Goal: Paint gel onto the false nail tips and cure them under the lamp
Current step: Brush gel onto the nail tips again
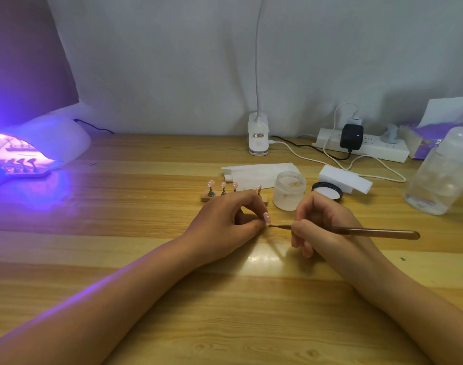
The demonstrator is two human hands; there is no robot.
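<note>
I record a pale wooden table (pixel 119 259) against a grey draped backdrop. The curing lamp (pixel 54 143) glows violet at the far left edge. A jar (pixel 289 191) and power strip (pixel 369 150) crowd the far right. A broad stretch of wood separates lamp and hands. The left hand (pixel 222 227) pinches a pink nail tip (pixel 267 218). The right hand (pixel 319 222) grips the brush (pixel 377 232), bristles at the nail tip's lower end. A stand of tips (pixel 206 197) sits just behind.

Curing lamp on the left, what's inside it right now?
Inside the lit curing lamp, a stand carries at least three nail tips, seen as dark silhouettes. The hood hides anything deeper in.
</note>
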